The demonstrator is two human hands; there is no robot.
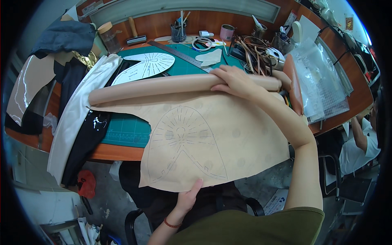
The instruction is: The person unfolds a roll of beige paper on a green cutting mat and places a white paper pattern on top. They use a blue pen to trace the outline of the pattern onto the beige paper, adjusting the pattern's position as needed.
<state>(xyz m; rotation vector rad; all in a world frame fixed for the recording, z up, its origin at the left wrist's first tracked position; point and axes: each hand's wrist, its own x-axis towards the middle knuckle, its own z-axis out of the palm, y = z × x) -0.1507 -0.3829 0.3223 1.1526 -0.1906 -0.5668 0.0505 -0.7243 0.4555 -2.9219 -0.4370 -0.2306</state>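
Note:
A beige leather sheet [253, 134] spreads across the front of the table and overhangs its near edge, its far part wound into a roll [155, 84]. A rounded outline with radiating dashes and a V-shaped notch is drawn on the flat part. My left hand [188, 199] pinches the sheet's near edge, thumb on top and the other fingers hidden beneath. My right hand [233, 83] lies over the roll, right of its middle, fingers curled round it. Behind the roll lies a white paper pattern [149, 65] with similar radiating lines.
Under the sheet is a green cutting mat [126, 130]. A steel ruler [179, 54], a pen cup [178, 33] and leather strips [250, 53] sit farther back. White and black material rolls [75, 118] hang over the left edge; clear plastic sheets [316, 81] cover the right. Another person [363, 143] sits at far right.

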